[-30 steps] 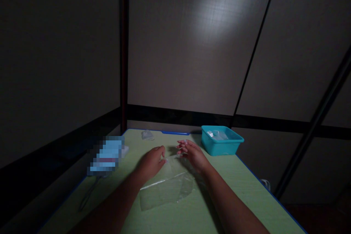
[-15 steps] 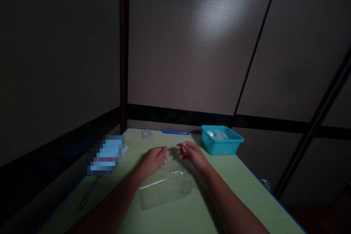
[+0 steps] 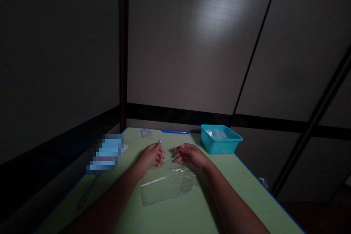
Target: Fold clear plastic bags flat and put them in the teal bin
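A single camera, worn on the head, looks from above the near side of the counter point(image 3: 244, 181), facing forward and down past its far edge to the panelled wall point(image 3: 186, 51), which fills the upper half. The view is wide, taking in the far left corner and right edge; the hands point(image 3: 193, 156) are near, forearms point(image 3: 226, 193) entering from below.

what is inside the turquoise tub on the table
Some clear, shiny plastic shows inside the tub. The near wall and the plastic hide the bottom, so whatever is underneath can't be made out.
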The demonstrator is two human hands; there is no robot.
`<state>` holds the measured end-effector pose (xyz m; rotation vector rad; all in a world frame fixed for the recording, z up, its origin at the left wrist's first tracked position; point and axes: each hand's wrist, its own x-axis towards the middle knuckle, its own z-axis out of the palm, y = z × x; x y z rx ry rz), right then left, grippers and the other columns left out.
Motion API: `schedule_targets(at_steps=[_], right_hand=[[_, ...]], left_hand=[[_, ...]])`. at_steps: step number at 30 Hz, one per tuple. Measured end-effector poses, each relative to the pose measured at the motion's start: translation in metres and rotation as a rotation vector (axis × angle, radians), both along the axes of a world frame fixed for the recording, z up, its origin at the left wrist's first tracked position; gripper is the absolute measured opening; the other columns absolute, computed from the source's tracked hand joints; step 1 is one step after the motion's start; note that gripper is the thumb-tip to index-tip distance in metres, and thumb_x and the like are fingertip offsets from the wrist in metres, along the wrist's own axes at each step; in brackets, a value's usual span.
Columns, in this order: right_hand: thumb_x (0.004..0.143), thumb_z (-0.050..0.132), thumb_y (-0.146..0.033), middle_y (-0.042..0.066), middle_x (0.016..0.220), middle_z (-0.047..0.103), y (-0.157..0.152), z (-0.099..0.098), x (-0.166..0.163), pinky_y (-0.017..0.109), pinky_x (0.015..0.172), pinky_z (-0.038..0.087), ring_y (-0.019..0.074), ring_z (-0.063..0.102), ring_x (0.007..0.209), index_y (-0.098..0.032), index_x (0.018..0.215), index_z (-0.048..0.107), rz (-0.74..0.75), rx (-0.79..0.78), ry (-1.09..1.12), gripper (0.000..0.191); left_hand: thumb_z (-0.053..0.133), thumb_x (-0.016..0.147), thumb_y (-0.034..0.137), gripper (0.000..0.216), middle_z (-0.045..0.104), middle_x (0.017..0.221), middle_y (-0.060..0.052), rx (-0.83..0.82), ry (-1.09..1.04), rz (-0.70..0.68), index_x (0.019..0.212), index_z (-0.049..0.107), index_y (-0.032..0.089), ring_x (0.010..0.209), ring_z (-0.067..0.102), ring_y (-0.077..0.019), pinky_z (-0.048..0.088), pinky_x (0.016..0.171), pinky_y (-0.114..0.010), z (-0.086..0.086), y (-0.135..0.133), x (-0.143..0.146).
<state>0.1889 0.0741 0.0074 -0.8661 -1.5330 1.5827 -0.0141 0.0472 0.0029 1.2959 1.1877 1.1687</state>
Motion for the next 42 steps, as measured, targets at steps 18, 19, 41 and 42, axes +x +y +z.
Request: schedule_targets(at_steps=[18, 19, 41, 42], right_hand=[[0.068, 0.059, -0.045, 0.010, 0.094, 0.057, 0.029, -0.023, 0.032, 0.027, 0.064, 0.036, 0.0219, 0.054, 0.085, -0.020, 0.091, 0.062, -0.586, 0.585, -1.167, 0.034], [0.067, 0.060, -0.043, 0.010, 0.093, 0.057, 0.028, -0.022, 0.031, 0.027, 0.063, 0.035, 0.0217, 0.053, 0.085, -0.020, 0.090, 0.062, -0.572, 0.583, -1.171, 0.032], [0.073, 0.053, -0.016, 0.009, 0.081, 0.061, 0.024, -0.005, 0.034, 0.025, 0.062, 0.035, 0.0163, 0.055, 0.072, -0.013, 0.083, 0.058, -0.719, 0.567, -1.038, 0.012], [0.073, 0.055, -0.019, 0.009, 0.085, 0.060, 0.021, -0.001, 0.033, 0.025, 0.063, 0.036, 0.0162, 0.055, 0.074, -0.014, 0.088, 0.057, -0.719, 0.586, -1.028, 0.016]], left_hand=[[0.038, 0.072, 0.067, 0.053, 0.054, 0.059, 0.000, -0.030, -0.148, -0.146, 0.073, 0.051, 0.016, 0.051, 0.053, -0.0118, 0.040, 0.045, -0.022, 0.013, -0.009, 0.002], [0.039, 0.072, 0.066, 0.052, 0.055, 0.059, 0.000, -0.018, -0.145, -0.162, 0.073, 0.051, 0.015, 0.053, 0.054, -0.0125, 0.041, 0.047, -0.023, 0.013, -0.010, 0.003], [0.050, 0.077, 0.041, 0.023, 0.056, 0.096, -0.004, 0.649, 0.909, -0.110, 0.088, 0.057, 0.023, 0.100, 0.046, -0.0208, 0.034, 0.088, -0.034, 0.000, -0.020, 0.002], [0.052, 0.075, 0.042, 0.027, 0.054, 0.105, -0.005, 0.638, 0.979, -0.118, 0.095, 0.056, 0.025, 0.107, 0.042, -0.0222, 0.032, 0.092, -0.036, -0.003, -0.020, 0.000]])
